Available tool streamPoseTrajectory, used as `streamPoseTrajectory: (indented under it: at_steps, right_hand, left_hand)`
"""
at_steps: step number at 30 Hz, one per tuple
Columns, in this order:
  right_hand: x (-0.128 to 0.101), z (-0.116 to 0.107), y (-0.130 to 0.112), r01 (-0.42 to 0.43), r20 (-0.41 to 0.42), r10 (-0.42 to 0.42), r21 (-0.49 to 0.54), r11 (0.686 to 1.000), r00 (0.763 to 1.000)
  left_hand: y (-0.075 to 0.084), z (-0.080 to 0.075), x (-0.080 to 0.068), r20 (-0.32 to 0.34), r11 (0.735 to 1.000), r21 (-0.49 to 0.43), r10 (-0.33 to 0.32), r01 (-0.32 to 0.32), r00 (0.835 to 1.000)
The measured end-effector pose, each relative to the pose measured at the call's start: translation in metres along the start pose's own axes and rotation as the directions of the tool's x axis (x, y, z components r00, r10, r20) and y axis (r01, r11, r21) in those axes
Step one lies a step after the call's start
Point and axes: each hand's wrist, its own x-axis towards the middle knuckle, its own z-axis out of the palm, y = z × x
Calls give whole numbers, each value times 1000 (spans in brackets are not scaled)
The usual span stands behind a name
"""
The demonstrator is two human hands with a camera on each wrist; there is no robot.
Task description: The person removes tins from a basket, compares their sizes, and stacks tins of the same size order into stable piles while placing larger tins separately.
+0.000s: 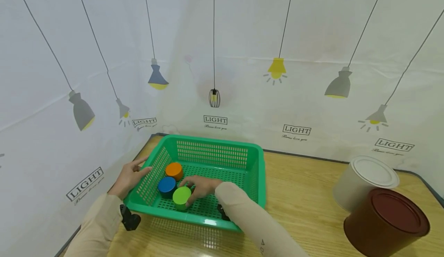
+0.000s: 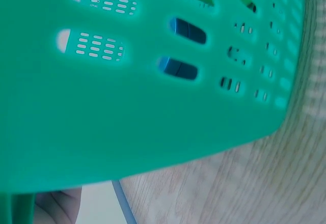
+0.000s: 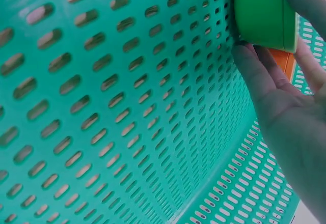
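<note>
A green plastic basket [image 1: 215, 141] with slotted walls stands on the wooden table. Inside it, at the left, are an orange round container [image 1: 174, 170], a blue one [image 1: 167, 186] and a lime green one [image 1: 181, 196]. My right hand [image 1: 202, 186] reaches into the basket and holds the lime green container between thumb and fingers. In the right wrist view, the fingers curl around the green container [image 3: 265, 15], partly hiding the orange one [image 3: 281, 61]. My left hand [image 1: 129, 178] grips the basket's left rim; the left wrist view mostly shows the basket wall [image 2: 127, 132].
On the right side of the table [image 1: 298, 195] stand a white lidded can [image 1: 367, 183] and a dark red-brown lidded can [image 1: 385, 222] in front of it. A white curtain [image 1: 243, 95] printed with lamps hangs behind the table and at its left.
</note>
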Motion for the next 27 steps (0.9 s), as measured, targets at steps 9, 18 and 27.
streamPoseTrajectory:
  at_steps: [9,18,27]
  right_hand:
    - [-11,-9,-5,33,-119,-18,127,991,993]
    - [-32,-35,-16,174,-230,-127,194,966,965]
    - [-79,-63,-19,227,-256,-173,200,953,951]
  left_hand:
    - [-1,1,1,5,1000,16,13,-13,1000]
    - [-2,2,3,19,1000,0,3,-3,1000]
    - [-4,3,3,23,1000,10,6,-6,1000]
